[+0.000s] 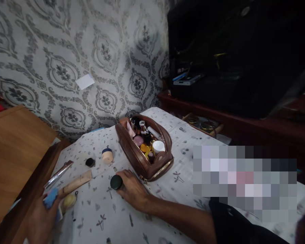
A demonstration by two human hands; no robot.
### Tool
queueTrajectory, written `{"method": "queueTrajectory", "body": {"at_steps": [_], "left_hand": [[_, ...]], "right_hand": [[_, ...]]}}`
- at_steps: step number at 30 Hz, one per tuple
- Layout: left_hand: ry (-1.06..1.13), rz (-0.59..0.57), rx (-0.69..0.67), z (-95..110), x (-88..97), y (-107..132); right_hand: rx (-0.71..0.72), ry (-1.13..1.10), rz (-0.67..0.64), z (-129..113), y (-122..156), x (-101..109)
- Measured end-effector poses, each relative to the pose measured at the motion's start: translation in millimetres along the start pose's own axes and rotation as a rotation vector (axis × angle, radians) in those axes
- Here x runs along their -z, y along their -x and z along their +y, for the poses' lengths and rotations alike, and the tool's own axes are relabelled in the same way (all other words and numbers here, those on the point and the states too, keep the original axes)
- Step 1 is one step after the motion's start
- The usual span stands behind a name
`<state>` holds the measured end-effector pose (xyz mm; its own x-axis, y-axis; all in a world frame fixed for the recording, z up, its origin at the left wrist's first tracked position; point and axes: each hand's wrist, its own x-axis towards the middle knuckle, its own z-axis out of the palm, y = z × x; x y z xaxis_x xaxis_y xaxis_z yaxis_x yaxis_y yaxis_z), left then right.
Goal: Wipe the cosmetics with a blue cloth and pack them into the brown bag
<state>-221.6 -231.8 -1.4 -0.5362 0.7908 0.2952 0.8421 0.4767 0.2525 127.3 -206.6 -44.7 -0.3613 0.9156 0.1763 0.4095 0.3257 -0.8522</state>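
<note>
My right hand [133,189] is wrapped around a small jar with a dark green round lid [116,182], just in front of the cosmetics bag. That brown bag [132,152] lies unzipped, filled with bottles, a white-lidded jar [158,146] and other small items. At the lower left, my left hand [42,217], smeared by motion, grips a crumpled blue cloth-like thing [51,198]. Close to it are a beige tube [76,182], a shiny slim tube [58,174] and a yellowish round item [69,200]. Farther back stand a small black pot [90,162] and a beige container with a blue top [107,155].
A white patterned cloth [99,206] covers the table. Wooden furniture [20,142] borders it on the left, and a patterned wall [104,67] rises behind. To the right is a large black screen [234,57] above an open drawer [205,125]. A pixelated patch hides the table's right part.
</note>
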Motion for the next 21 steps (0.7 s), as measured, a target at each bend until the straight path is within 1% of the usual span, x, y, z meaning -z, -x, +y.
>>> {"method": "queueTrajectory", "body": {"at_steps": [1,3,6,8,9,11,13,16,18,21], "left_hand": [[0.003,-0.015,0.018,11.4,2.4,2.8],[0.065,-0.064,-0.013,37.0,2.2,9.8],[0.201,-0.165,-0.212,76.0,-10.4,24.7],[0.231,-0.215,-0.353,97.0,-22.9,35.9],[0.231,-0.233,-0.401,105.1,-28.9,41.0],[0.195,-0.259,-0.45,116.3,-38.8,49.0],[0.138,-0.276,-0.46,122.1,-44.4,53.3],[0.081,-0.268,-0.512,126.1,-44.1,56.4],[0.047,-0.199,-0.565,130.0,-38.9,60.6],[0.056,-0.048,-0.633,142.1,-28.1,74.6]], "right_hand": [[0.007,-0.005,-0.002,-0.3,0.0,0.7],[0.018,-0.009,-0.005,0.0,0.1,1.2],[0.03,-0.004,-0.008,1.8,0.1,0.1],[0.038,0.002,-0.004,3.8,0.1,-1.5],[0.044,0.004,-0.002,5.1,0.1,-2.5],[0.06,0.012,-0.002,8.4,-0.3,-4.7],[0.08,0.027,-0.008,12.5,-1.4,-7.4],[0.099,0.037,-0.01,18.3,-3.8,-11.0],[0.1,0.017,-0.001,20.3,-5.1,-12.0],[0.093,-0.033,-0.008,19.5,-5.8,-10.7]]}}
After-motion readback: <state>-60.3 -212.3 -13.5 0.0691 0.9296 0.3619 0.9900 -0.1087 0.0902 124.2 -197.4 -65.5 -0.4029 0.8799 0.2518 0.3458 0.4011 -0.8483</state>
